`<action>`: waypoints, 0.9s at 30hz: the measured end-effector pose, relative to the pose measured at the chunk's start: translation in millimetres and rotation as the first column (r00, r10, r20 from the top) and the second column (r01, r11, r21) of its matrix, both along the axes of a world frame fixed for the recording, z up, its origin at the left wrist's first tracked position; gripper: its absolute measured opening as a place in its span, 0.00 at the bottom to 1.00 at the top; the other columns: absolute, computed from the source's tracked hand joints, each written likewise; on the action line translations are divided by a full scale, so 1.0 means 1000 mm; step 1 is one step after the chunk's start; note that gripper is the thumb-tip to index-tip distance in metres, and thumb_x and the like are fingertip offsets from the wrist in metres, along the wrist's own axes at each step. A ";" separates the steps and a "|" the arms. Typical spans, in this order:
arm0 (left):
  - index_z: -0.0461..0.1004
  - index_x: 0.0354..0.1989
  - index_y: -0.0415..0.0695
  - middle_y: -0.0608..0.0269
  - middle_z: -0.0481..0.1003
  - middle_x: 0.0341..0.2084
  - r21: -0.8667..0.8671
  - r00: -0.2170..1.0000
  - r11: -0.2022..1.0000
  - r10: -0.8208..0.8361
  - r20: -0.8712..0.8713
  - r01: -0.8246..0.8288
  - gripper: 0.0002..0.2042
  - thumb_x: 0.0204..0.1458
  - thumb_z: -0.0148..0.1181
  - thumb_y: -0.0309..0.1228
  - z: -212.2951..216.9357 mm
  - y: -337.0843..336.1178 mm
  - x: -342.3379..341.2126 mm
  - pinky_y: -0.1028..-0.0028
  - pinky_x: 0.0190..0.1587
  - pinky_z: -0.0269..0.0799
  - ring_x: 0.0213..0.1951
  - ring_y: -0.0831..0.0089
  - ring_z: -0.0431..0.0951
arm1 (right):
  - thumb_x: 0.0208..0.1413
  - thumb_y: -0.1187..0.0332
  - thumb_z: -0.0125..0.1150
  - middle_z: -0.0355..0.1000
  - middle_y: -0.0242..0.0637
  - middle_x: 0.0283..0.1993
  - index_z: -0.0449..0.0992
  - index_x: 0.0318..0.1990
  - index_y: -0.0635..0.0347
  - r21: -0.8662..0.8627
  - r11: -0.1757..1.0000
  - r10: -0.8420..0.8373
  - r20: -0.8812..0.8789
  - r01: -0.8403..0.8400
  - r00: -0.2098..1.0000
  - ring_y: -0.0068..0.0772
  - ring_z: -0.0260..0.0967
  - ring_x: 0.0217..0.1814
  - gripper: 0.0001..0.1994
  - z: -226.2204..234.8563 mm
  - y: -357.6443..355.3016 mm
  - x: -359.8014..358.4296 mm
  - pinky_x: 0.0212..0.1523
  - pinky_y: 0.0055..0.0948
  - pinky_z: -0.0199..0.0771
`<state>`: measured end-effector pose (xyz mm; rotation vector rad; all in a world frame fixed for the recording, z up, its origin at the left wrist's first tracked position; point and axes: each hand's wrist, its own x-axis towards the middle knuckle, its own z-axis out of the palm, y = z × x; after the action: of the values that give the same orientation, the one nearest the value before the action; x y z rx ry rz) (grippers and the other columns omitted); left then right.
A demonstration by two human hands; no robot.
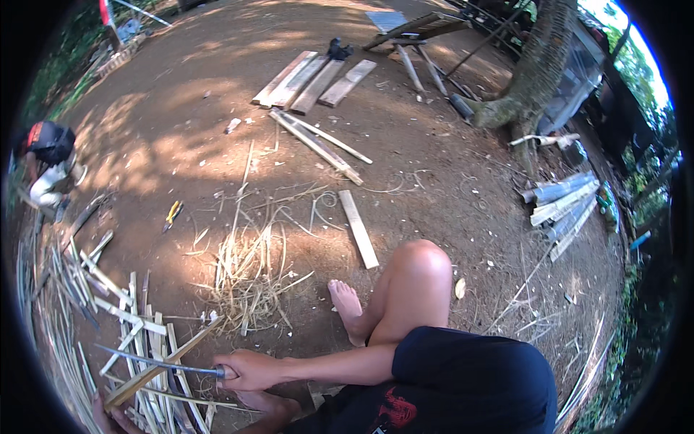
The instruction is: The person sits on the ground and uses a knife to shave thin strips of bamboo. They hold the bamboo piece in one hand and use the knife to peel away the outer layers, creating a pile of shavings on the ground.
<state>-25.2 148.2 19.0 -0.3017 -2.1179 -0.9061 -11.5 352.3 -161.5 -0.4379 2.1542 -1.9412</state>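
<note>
My right hand (247, 370) is closed around the handle of a long, thin curved blade (155, 360) that points left. The blade lies across a flat bamboo strip (163, 365) slanting from lower left to upper right. My left hand (101, 414) shows only partly at the bottom-left rim, gripping the low end of that strip. I sit on bare earth with one knee (423, 267) raised and a bare foot (347, 307) flat on the ground. Another foot (269, 402) lies just under my right hand.
Split bamboo strips (108, 304) are piled at the left, with a heap of thin shavings (249, 275) ahead. A short plank (359, 228), more planks (311, 79), yellow-handled pliers (173, 213), bundled poles (564, 202) and a tree trunk (531, 72) surround me. Another person (49, 163) crouches at far left.
</note>
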 end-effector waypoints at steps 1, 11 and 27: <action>0.68 0.50 0.30 0.48 0.72 0.40 0.021 0.999 1.000 -0.005 0.054 0.004 0.14 0.61 0.51 0.28 -0.007 -0.003 0.000 0.72 0.38 0.77 0.38 0.65 0.75 | 0.54 0.58 0.62 0.68 0.47 0.22 0.68 0.40 0.61 -0.005 1.000 0.020 -0.005 -0.020 1.000 0.51 0.68 0.25 0.17 -0.001 -0.004 0.000 0.28 0.45 0.65; 0.77 0.42 0.38 0.53 0.77 0.38 -0.060 0.993 0.992 -0.105 0.056 0.109 0.09 0.53 0.62 0.24 0.024 0.003 -0.006 0.77 0.37 0.71 0.39 0.70 0.77 | 0.55 0.60 0.65 0.65 0.34 0.20 0.70 0.38 0.63 -0.099 0.995 0.029 0.178 -0.012 0.984 0.21 0.58 0.24 0.15 -0.008 -0.023 -0.002 0.27 0.30 0.65; 0.72 0.49 0.33 0.49 0.73 0.47 0.082 0.990 0.994 -0.081 0.117 0.072 0.11 0.59 0.51 0.19 0.010 0.001 -0.010 0.74 0.41 0.79 0.45 0.67 0.77 | 0.57 0.65 0.64 0.68 0.26 0.16 0.71 0.43 0.67 -0.212 0.970 -0.018 0.415 0.116 0.910 0.16 0.63 0.17 0.14 0.040 0.006 -0.001 0.17 0.24 0.65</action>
<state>-35.5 149.6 29.3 -0.2966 -2.1867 -1.0725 -12.8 358.1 -122.0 0.0192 1.7067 -2.1042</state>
